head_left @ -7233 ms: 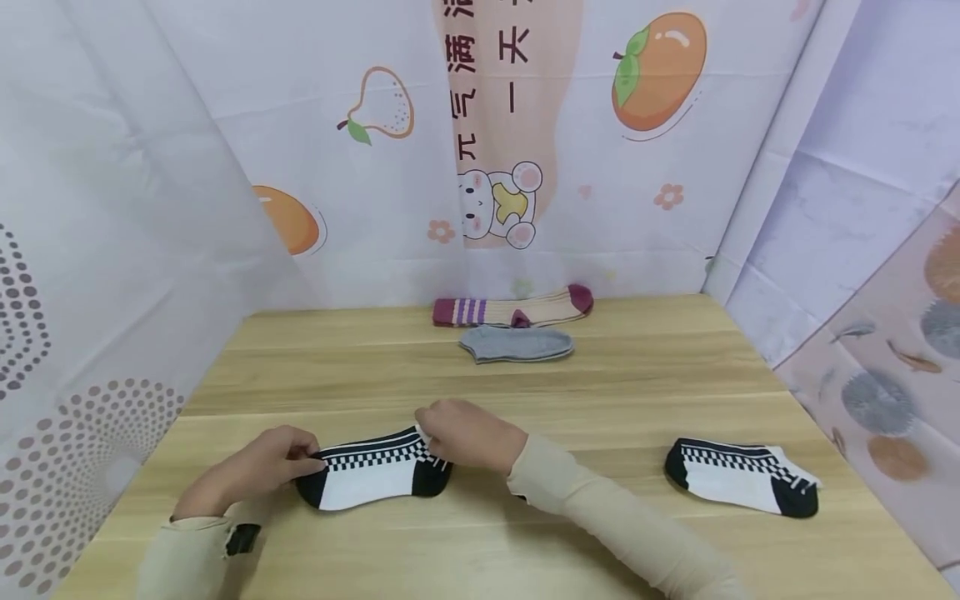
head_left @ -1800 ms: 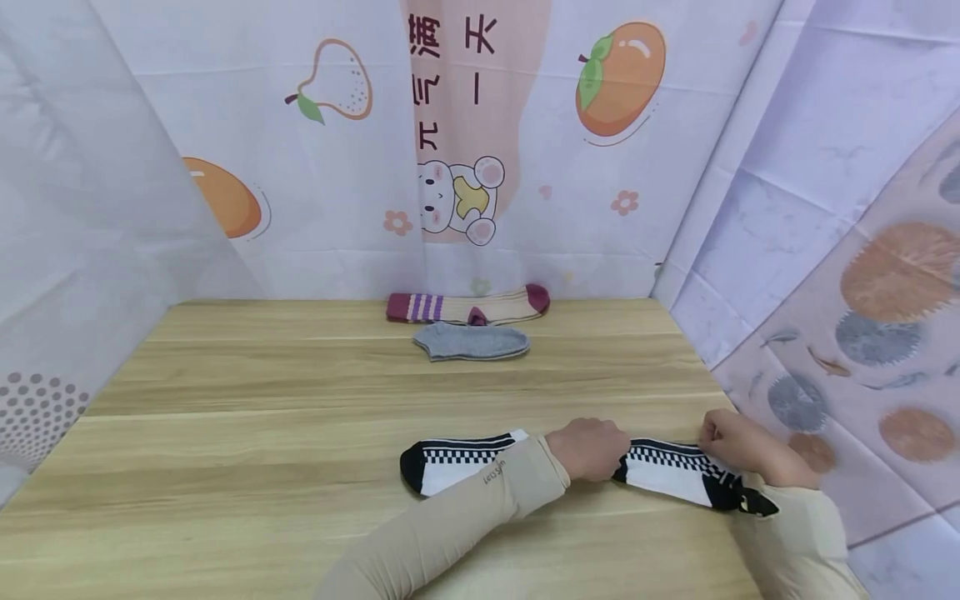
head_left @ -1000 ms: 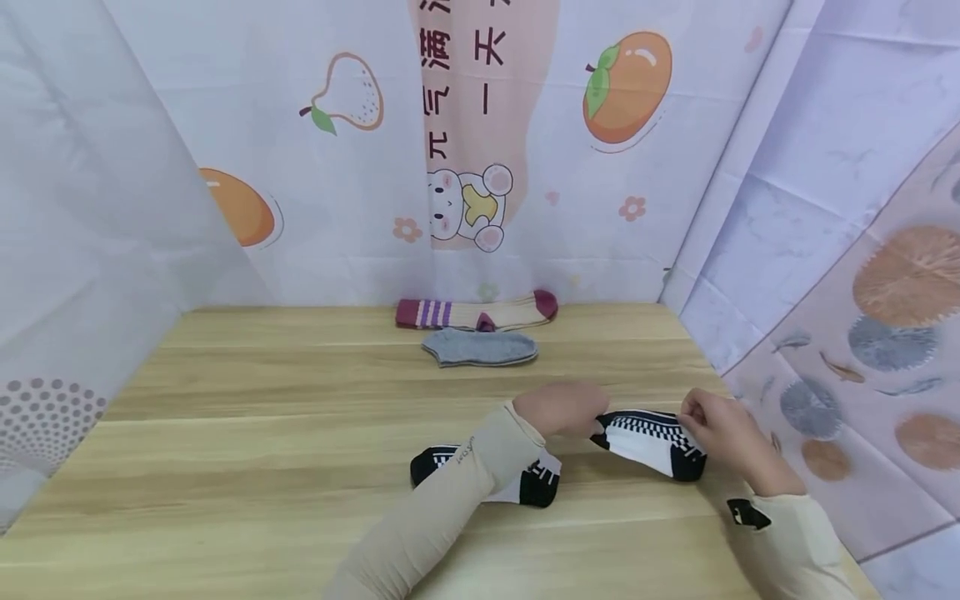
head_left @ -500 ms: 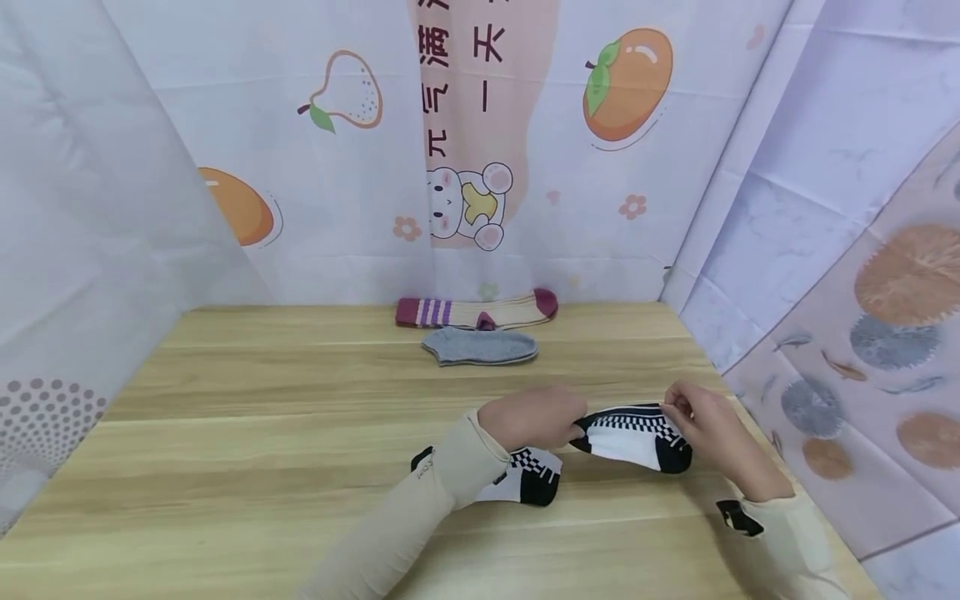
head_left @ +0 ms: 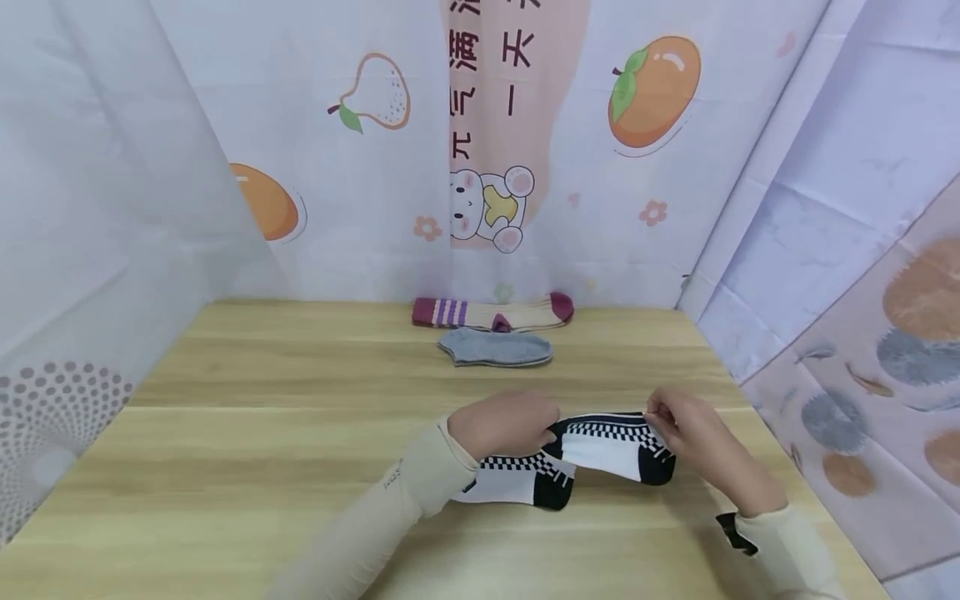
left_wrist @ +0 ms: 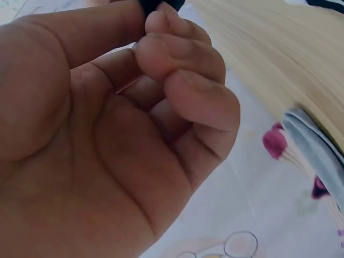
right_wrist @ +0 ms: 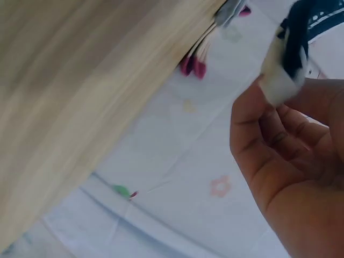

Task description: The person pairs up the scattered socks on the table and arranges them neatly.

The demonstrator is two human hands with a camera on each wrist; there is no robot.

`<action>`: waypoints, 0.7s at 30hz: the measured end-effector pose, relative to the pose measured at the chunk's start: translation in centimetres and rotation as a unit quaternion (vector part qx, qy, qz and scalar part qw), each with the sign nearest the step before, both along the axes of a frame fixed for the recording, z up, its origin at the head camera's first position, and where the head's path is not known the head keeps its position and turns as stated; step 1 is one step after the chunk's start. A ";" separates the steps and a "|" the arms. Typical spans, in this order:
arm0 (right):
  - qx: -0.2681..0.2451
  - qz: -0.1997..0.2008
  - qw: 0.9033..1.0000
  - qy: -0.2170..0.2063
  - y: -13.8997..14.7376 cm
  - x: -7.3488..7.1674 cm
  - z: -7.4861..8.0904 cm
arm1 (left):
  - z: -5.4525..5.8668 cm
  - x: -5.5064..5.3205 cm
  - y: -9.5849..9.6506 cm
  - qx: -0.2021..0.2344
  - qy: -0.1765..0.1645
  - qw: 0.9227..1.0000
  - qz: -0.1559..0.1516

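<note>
In the head view a white ankle sock [head_left: 600, 450] with black toe and heel and a checkered band is held up off the table between both hands. My left hand [head_left: 506, 423] pinches its black toe; in the left wrist view, dark fabric [left_wrist: 161, 4] shows at the fingertips. My right hand [head_left: 697, 437] pinches the cuff, whose white edge [right_wrist: 280, 86] shows in the right wrist view. A matching sock [head_left: 502, 485] lies flat on the table, its toe end hidden by the left hand and sleeve. The held sock's toe overlaps this sock's cuff end in view.
At the back of the wooden table [head_left: 262, 400] lie grey ankle socks [head_left: 497, 347], folded flat. Just behind them are cream socks [head_left: 517, 314] with maroon ends and purple stripes. Printed curtains [head_left: 360, 208] hang along the back and sides.
Earlier both hands held the other sock at the left; it later lay mid-table. The second sock, then at the right, has been gripped, lifted and carried left towards it.
</note>
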State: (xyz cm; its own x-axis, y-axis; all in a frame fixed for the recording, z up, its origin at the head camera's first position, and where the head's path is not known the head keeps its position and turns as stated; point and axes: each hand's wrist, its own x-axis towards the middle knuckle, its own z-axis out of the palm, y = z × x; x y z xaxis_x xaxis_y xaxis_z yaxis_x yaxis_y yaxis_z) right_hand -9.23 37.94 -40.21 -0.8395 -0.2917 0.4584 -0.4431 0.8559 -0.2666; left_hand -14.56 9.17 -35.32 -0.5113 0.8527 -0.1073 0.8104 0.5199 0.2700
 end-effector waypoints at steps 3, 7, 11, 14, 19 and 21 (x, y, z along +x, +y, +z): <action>0.017 0.004 1.000 -0.023 -0.9 0.1 0.5 | -0.3 0.1 -1.1 -0.007 -0.007 1.000 0.016; 0.032 0.004 0.997 -0.064 -2.2 -0.2 1.5 | -0.5 0.1 -2.7 -0.006 -0.018 0.999 0.037; 0.049 0.013 0.996 -0.069 -3.8 -0.6 2.4 | -0.5 -0.1 -4.5 -0.002 -0.020 0.999 0.045; 0.063 0.025 0.996 -0.053 -4.9 -0.8 2.6 | -0.5 -0.1 -5.8 0.001 -0.025 0.998 0.054; 0.066 0.055 0.996 -0.030 -6.5 -1.3 2.4 | -0.6 -0.1 -7.8 0.001 -0.036 0.997 0.075; 0.066 0.063 0.995 -0.030 -7.1 -1.5 2.3 | -0.8 -0.1 -8.5 -0.003 -0.038 0.996 0.080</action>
State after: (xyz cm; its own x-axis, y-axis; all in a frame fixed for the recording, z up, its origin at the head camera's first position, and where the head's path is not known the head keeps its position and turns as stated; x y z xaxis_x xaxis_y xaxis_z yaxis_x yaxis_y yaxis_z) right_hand -10.78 30.84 -37.94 -0.8169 -0.4505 0.3602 -0.5358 0.8239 -0.1845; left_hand -14.64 0.63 -36.10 -0.6316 0.7597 -0.1551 0.6939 0.6430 0.3240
